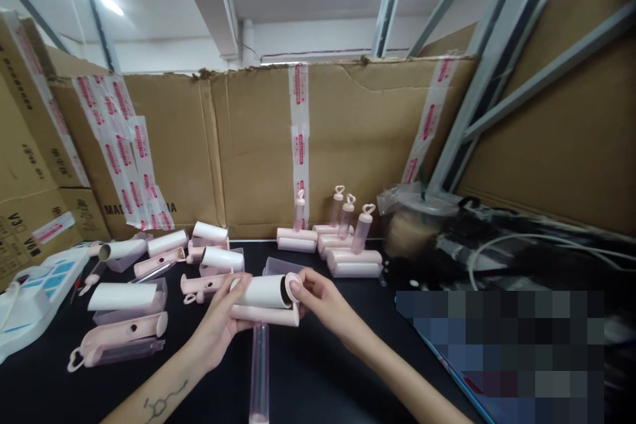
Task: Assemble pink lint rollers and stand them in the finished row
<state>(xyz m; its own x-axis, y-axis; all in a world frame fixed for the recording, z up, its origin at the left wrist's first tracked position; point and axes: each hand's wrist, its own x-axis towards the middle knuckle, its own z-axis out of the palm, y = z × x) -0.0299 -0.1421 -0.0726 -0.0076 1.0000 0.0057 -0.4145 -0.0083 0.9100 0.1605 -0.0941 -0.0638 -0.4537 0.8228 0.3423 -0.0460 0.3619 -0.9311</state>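
My left hand [226, 318] is wrapped around the left end of a pink lint roller, its white paper roll [261, 291] lying in the pink holder [268, 315]. At the roll's open right end, my right hand [318, 298] pinches a round pink end cap [294, 285], thumb on its face. The cap stands tilted, and a dark gap shows between it and the cardboard core. A clear pink tubular handle [260, 371] points down from the holder toward me.
Loose rolls, pink holders [124, 334] and clear covers [132, 301] lie at left beside a power strip [44, 298]. Several assembled lint rollers [355, 262] stand at the back. A lidded drink cup [412, 225], cables and a blue-edged object [447, 364] are at right.
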